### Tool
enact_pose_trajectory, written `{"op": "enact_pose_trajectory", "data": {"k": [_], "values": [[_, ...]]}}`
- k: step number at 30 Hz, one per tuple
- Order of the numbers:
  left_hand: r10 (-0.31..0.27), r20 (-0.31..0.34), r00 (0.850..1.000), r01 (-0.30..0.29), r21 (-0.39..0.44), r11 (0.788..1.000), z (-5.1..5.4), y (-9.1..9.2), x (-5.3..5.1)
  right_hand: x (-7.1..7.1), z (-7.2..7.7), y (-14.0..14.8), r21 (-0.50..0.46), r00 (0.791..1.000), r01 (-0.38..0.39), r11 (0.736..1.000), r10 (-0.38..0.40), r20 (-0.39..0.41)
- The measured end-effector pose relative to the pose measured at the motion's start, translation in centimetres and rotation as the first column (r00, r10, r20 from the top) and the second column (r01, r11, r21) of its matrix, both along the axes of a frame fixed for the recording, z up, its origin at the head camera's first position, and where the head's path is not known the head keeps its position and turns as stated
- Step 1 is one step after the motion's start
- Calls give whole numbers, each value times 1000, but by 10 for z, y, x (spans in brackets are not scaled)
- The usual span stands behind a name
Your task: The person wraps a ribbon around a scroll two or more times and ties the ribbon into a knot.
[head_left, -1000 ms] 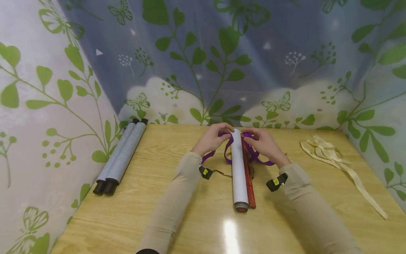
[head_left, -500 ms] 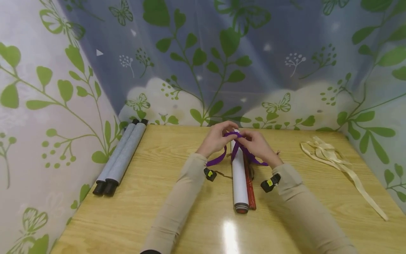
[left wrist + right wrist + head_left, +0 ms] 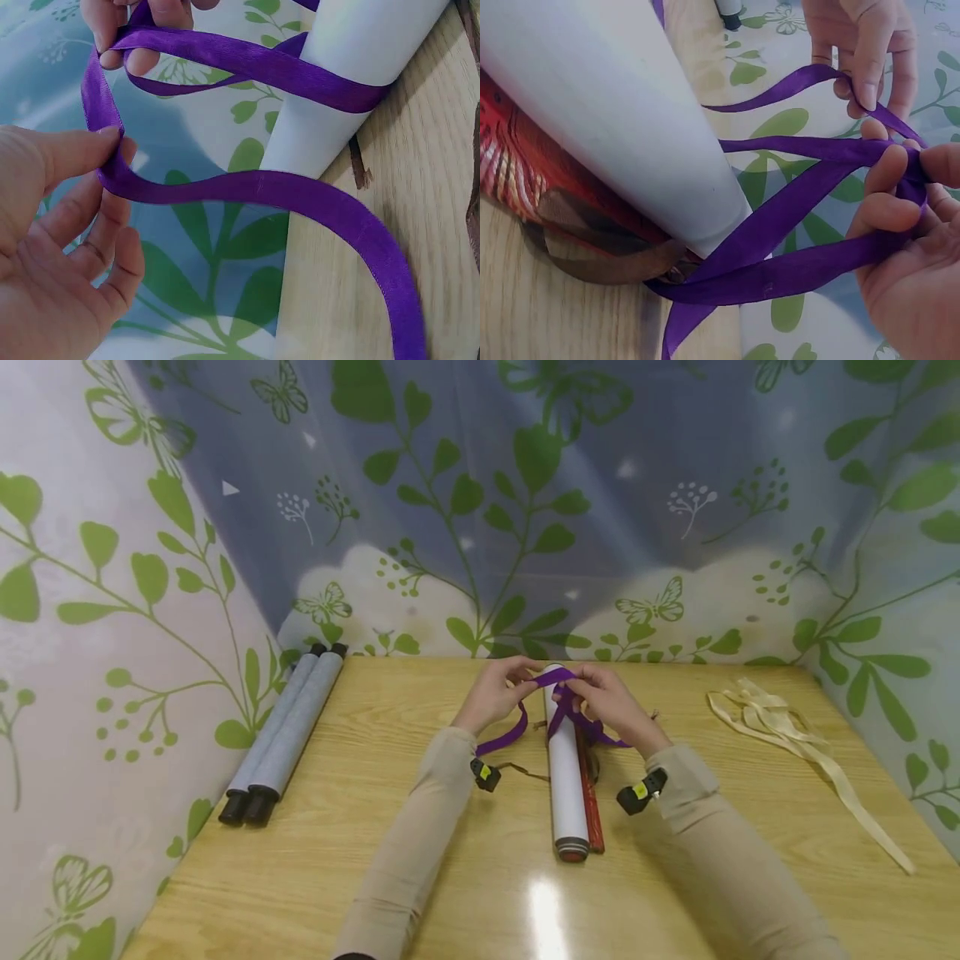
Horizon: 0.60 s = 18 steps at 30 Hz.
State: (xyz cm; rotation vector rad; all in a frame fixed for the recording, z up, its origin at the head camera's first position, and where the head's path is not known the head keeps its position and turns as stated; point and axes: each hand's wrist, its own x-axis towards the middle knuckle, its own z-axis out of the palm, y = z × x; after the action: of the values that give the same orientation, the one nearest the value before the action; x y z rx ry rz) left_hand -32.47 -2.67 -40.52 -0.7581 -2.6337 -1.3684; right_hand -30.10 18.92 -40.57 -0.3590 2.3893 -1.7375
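A white rolled tube [image 3: 566, 785] lies lengthwise on the table, with a red wrapped item [image 3: 591, 814] along its right side. Purple ribbon [image 3: 255, 64] passes around the tube near its far end. My left hand [image 3: 497, 695] pinches one length of ribbon between thumb and forefinger, left of the tube. Over the tube's right side, my right hand [image 3: 611, 700] holds gathered ribbon between thumb and curled fingers, as the right wrist view shows. A ribbon stretch spans the gap between both hands. Brown ribbon [image 3: 604, 259] shows beside the red item.
Two grey rolls with black ends [image 3: 288, 735] lie at the table's left. A loose cream ribbon [image 3: 780, 727] lies at the right. Patterned curtain [image 3: 465, 510] stands behind the wooden table [image 3: 465, 877].
Both hands came together over the tube, bringing the purple ribbon across it. Since then the left hand has drawn slightly left, the ribbon stretching between the hands.
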Motion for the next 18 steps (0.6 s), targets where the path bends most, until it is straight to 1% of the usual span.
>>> {"op": "enact_pose_trajectory", "data": {"k": [4, 10, 14, 16, 18], "values": [[34, -11, 999, -34, 39, 999, -5, 0, 0, 0, -2, 1, -12, 1000, 7, 1000, -6, 9], [76, -60, 995, -70, 97, 993, -15, -1, 0, 2, -1, 0, -22, 1000, 2, 1000, -2, -2], [106, -102, 989, -92, 136, 986, -20, 1, 2, 4, -2, 0, -37, 1000, -4, 999, 4, 1], [133, -114, 984, -115, 152, 982, -21, 3, 4, 5, -4, -1, -43, 1000, -1, 999, 1, 1], [168, -113, 979, -148, 170, 974, -22, 5, 6, 6, -5, -1, -49, 1000, 1, 999, -1, -5]]}}
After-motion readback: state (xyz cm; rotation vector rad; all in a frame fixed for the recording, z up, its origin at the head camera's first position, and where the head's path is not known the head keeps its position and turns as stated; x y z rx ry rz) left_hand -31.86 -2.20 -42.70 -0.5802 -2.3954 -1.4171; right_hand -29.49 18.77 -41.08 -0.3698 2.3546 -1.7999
